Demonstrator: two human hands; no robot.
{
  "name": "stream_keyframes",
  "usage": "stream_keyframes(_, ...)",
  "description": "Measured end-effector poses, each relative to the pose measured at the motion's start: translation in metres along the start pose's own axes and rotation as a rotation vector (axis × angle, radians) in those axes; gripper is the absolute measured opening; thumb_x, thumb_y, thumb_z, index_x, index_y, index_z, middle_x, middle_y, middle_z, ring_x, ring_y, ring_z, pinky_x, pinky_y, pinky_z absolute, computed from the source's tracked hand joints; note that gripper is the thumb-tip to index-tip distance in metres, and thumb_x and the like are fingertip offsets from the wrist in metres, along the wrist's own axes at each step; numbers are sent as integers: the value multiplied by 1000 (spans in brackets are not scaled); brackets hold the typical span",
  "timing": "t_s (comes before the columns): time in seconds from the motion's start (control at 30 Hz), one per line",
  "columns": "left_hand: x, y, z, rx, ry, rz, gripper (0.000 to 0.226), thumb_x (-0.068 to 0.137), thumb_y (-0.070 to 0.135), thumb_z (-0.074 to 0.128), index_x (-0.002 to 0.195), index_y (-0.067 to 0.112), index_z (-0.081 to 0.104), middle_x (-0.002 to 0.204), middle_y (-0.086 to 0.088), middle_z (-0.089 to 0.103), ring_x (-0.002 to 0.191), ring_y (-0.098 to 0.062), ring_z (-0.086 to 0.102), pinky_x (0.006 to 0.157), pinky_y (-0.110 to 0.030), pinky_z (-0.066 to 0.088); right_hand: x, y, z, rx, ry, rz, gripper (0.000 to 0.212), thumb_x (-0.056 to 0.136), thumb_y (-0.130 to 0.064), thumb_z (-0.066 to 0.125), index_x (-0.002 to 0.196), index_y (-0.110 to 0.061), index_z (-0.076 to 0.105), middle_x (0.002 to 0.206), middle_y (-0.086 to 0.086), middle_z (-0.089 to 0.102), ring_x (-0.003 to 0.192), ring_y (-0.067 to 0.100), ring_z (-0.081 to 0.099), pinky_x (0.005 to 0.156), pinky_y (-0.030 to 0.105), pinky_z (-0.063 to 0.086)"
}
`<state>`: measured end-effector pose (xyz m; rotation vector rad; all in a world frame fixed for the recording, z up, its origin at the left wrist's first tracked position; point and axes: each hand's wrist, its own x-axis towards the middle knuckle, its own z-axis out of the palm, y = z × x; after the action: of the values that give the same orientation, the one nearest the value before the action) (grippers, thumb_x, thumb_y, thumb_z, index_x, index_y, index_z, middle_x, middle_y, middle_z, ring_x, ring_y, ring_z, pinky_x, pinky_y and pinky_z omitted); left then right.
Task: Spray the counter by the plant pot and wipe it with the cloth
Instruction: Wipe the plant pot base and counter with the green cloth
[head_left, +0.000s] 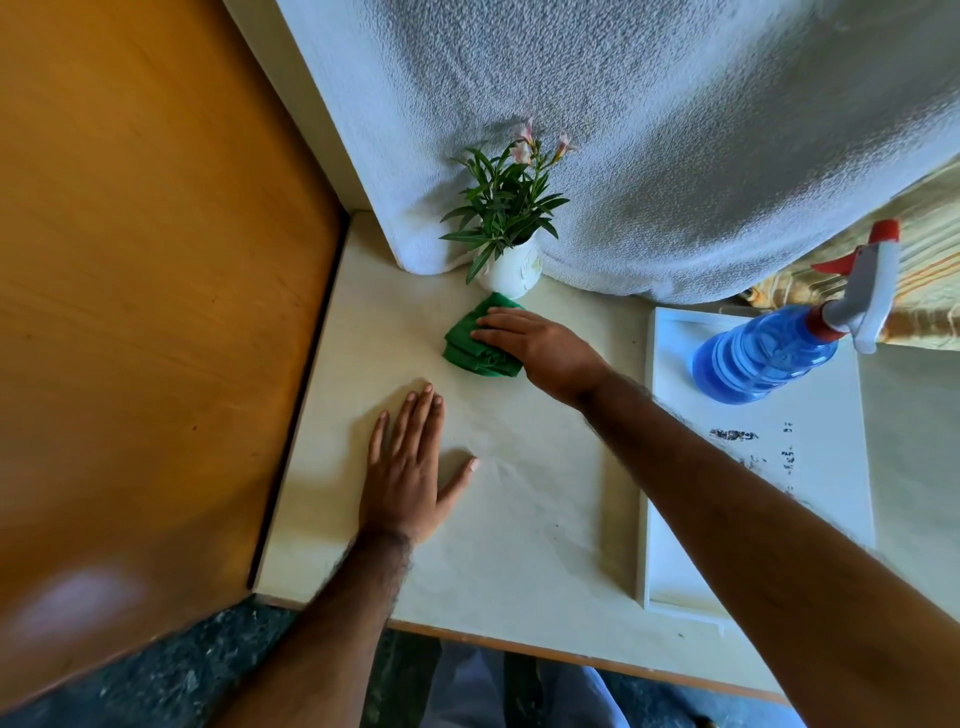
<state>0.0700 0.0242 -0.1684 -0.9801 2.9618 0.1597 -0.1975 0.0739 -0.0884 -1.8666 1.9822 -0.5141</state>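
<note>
A folded green cloth (470, 347) lies on the cream counter (519, 519), just in front of a white plant pot (511, 270) holding green leaves and pale pink flowers. My right hand (540, 348) presses flat on the cloth's right side, fingers pointing left. My left hand (410, 467) rests palm down on the counter nearer to me, fingers spread, holding nothing. A blue spray bottle (769, 353) with a white and red trigger head stands on a white tray at the right, untouched.
The white tray (670, 467) sits on the right part of the counter, with dark smudges on it. A textured white wall (623, 130) rises behind the pot. A wooden door panel (156, 260) borders the counter's left edge. Striped fabric (930, 260) shows at far right.
</note>
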Motion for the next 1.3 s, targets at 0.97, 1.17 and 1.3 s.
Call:
stream_keyframes(0.97,1,0,2,-6,14,0,93,98,76,28,167,14,18,177,-7,17,163,-25,19,130,-53,27,8,-3,-16,-285,304,-253,35,101,-2,50,132,-6,64,136,15,65,132,38,55,114,49,39)
stream_keyframes(1.17,1,-1,4,-11,12,0,94,98,76,30,168,15,16,177,-6,16,163,-25,18,131,-53,24,6,-4,-10,-208,166,-84,51,93,0,33,134,-4,63,138,17,63,130,38,56,109,48,48)
stream_keyframes(1.3,1,-2,6,-14,15,0,93,98,76,28,168,15,14,177,-6,15,163,-24,17,131,-51,23,1,-7,-1,-111,24,54,70,73,21,52,138,-6,59,142,15,59,130,36,54,104,45,51)
